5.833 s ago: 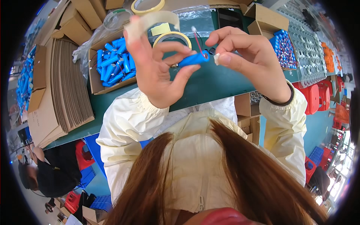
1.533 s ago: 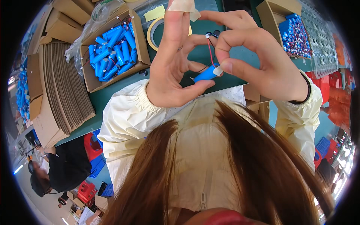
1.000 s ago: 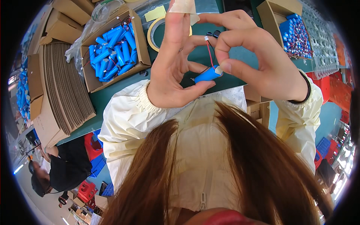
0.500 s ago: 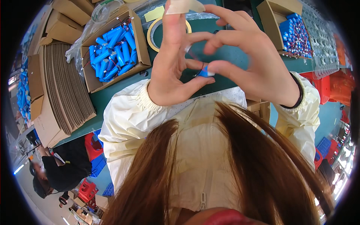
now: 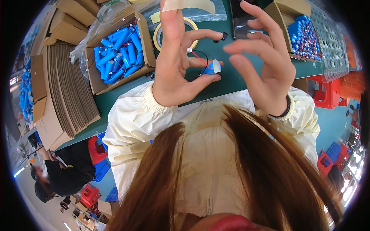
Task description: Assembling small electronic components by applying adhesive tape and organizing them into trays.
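My left hand (image 5: 171, 69) is closed in a pinch on a blue cylindrical battery (image 5: 208, 70), held between thumb and fingers above the green table. Thin red and black wires loop from the battery to a small white plug (image 5: 189, 50). A pale piece of tape (image 5: 217, 66) covers part of the battery's end. Another cream tape strip (image 5: 192, 5) hangs from a raised left fingertip. My right hand (image 5: 266, 63) is open just to the right, its fingers apart and holding nothing. A small black round piece (image 5: 222, 37) shows beside the left index fingertip.
A cardboard box (image 5: 149, 57) of loose blue batteries stands at left, beside stacked cardboard sheets (image 5: 71, 88). Behind my left hand lies a yellow tape roll (image 5: 157, 36). A dark phone-like slab (image 5: 241, 23) lies behind my right hand. Another box (image 5: 277, 17) holds upright batteries, near clear plastic trays (image 5: 333, 46).
My right hand has come away from the battery and moved right, fingers spreading. The pale tape on the battery's end is now uncovered. The left hand keeps its pinch, almost in place.
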Tool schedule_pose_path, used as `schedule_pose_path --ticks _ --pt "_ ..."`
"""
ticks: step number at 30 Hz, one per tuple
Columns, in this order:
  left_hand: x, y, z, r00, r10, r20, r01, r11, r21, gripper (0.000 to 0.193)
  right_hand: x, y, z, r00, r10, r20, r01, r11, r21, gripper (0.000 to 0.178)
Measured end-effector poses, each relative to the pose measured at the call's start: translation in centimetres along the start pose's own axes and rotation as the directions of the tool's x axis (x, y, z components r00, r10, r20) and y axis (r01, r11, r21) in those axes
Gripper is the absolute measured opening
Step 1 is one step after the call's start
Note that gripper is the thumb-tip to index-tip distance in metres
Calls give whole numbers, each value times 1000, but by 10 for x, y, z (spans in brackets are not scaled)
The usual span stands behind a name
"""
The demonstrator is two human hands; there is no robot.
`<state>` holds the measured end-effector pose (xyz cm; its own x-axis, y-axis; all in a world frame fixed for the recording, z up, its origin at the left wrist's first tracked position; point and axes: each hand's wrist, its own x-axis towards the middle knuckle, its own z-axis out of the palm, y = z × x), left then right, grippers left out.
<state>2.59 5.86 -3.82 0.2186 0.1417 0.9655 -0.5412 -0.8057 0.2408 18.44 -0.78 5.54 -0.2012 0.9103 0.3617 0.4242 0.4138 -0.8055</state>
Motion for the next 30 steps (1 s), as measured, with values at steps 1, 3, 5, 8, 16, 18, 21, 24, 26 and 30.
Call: schedule_pose_path --ticks 1,3,5,8,16,18,21,24,26,30 --pt "2 1 1 1000 -20 0 20 1000 6 120 -2 7 1 1000 -2 -1 2 1000 -3 10" --pt "13 18 11 999 -39 2 39 999 2 119 -6 27 2 934 -340 108 350 932 -96 21" --pt "28 63 28 624 -744 -241 779 564 275 116 -6 30 4 939 -300 165 319 943 -98 20" --pt "1 -3 2 998 67 -3 -67 998 10 114 -10 47 19 985 -76 157 35 968 248 21" --pt "-3 10 3 863 -483 -148 492 870 27 116 -15 55 34 968 -249 -11 249 965 83 23" --pt "-12 -12 -3 985 157 77 -158 987 9 116 -14 56 37 887 -445 -121 431 894 -123 26" --pt "1 16 14 998 48 -51 -36 975 219 109 -15 58 37 879 -447 -168 427 893 -139 26" --pt "12 54 28 636 -706 -311 767 621 160 111 -20 62 41 848 -487 -208 456 871 -181 25" --pt "9 54 28 648 -693 -316 757 631 166 111 -23 60 42 826 -521 -213 481 850 -214 25" --pt "6 53 29 617 -718 -322 781 609 138 112 -23 65 42 777 -599 -193 536 790 -297 25"
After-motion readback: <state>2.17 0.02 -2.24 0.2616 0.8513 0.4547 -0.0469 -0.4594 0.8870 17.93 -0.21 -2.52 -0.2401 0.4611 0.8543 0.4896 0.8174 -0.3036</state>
